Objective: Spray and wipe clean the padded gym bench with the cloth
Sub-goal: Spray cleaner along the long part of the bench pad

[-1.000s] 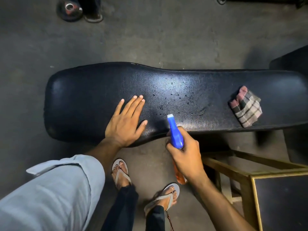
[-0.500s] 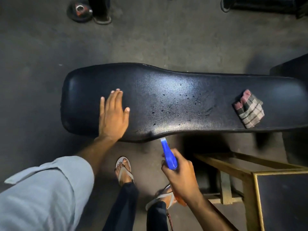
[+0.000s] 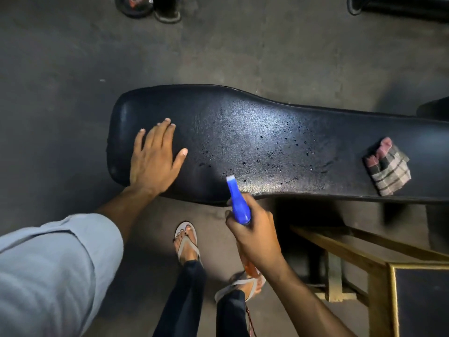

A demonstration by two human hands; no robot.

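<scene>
The black padded bench (image 3: 243, 122) runs left to right across the middle, with droplets on its centre. My left hand (image 3: 153, 159) lies flat on its left end, fingers apart, holding nothing. My right hand (image 3: 255, 234) grips a spray bottle (image 3: 237, 201) with a blue head and an orange body. Its nozzle sits over the bench's near edge and points at the pad. A folded checked cloth (image 3: 388, 166) rests on the bench at the right, apart from both hands.
A wooden stool frame (image 3: 359, 259) with a dark seat stands at lower right, close to my right arm. My sandalled feet (image 3: 185, 242) stand on the concrete floor below the bench. A weight plate (image 3: 136, 6) lies at the top left.
My left hand has slid left along the bench toward its end. My right hand with the bottle dropped back, then came up to the near edge again. More droplets lie toward the left.
</scene>
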